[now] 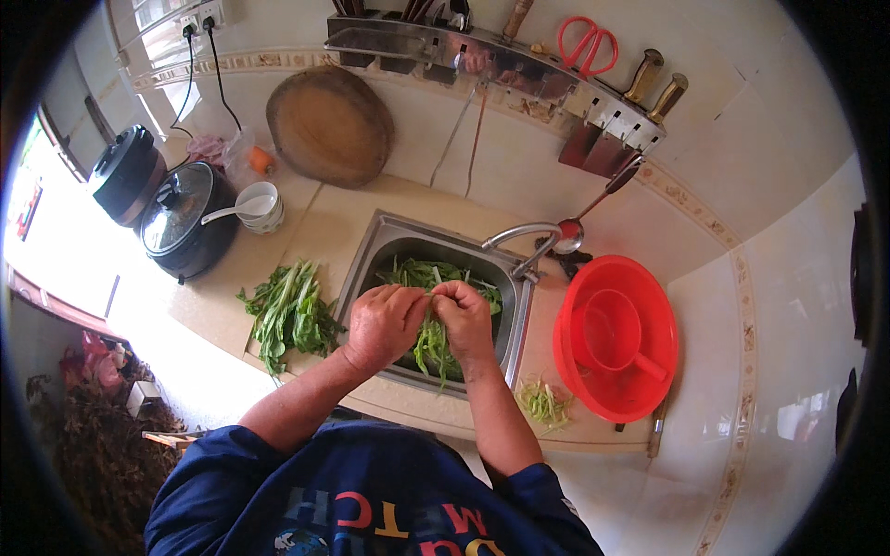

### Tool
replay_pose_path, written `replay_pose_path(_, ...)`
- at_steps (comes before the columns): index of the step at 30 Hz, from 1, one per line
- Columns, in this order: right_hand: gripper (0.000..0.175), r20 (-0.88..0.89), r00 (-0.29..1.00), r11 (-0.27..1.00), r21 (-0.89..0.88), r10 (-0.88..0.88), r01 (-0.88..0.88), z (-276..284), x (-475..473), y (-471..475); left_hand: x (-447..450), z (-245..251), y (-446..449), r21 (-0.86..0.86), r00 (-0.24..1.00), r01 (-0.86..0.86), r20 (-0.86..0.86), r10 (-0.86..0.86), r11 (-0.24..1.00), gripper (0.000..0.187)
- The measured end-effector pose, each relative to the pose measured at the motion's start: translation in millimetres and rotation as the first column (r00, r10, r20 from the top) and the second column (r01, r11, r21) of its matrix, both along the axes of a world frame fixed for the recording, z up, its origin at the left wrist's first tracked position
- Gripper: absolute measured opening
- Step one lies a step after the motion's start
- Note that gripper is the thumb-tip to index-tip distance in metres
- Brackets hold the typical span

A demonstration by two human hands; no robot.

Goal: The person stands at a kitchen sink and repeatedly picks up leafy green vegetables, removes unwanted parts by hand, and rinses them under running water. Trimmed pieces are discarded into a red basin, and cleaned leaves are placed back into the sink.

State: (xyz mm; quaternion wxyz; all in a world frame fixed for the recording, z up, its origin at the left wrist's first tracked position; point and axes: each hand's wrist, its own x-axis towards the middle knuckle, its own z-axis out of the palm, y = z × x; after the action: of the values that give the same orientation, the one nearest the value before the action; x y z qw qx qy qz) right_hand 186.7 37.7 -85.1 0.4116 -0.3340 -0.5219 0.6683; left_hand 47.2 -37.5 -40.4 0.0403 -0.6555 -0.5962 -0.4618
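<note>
Over a stainless steel sink [526, 326], my left hand [386, 318] and my right hand [462, 316] meet with their fingertips pinched together. Between them they grip the stem end of a leafy green vegetable [432, 344], whose leaves hang down below the fingers. More leafy greens [417, 272] lie in the sink behind my hands. A bunch of long-stemmed greens [295, 313] rests on the counter, left of the sink. At the sink's right front corner is a small heap of pale stem trimmings [544, 403]. My hands partly cover the sink's inside.
A curved faucet [525, 233] reaches over the sink's back right. A red plastic basin [664, 313] holding a red dipper [610, 326] stands at right. At left are a lidded black pot [186, 215] and stacked bowls [266, 221]. A round wooden cutting board [330, 128] leans on the wall, beside a knife rack [500, 69].
</note>
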Motion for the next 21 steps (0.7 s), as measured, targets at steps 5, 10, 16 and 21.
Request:
replay_pose_path(5, 0.009, -0.177, 0.97, 0.973, -0.19, -0.167, 0.133, 12, -5, -9, 11, 0, -2, 0.022, 0.999, 0.032, 0.032, -0.032, 0.999, 0.007)
replay_pose_path(10, 0.01, -0.259, 0.939, 0.973, -0.096, -0.227, 0.209, 39, 13, 10, 19, -10, -15, -0.011, 0.992, 0.092, 0.083, -0.091, 0.996, 0.01)
replay_pose_path(16, 0.01, -0.497, 0.796, 0.937, -0.147, -0.347, 0.317, 72, 46, 40, 12, -24, -29, -0.08, 0.977, 0.208, 0.053, -0.204, 0.975, 0.009)
replay_pose_path(21, 0.014, -0.711, 0.642, 0.958, -0.206, -0.287, 0.2, 86, 80, 55, 4, -42, -39, -0.163, 0.984, 0.177, 0.047, -0.171, 0.971, 0.009)
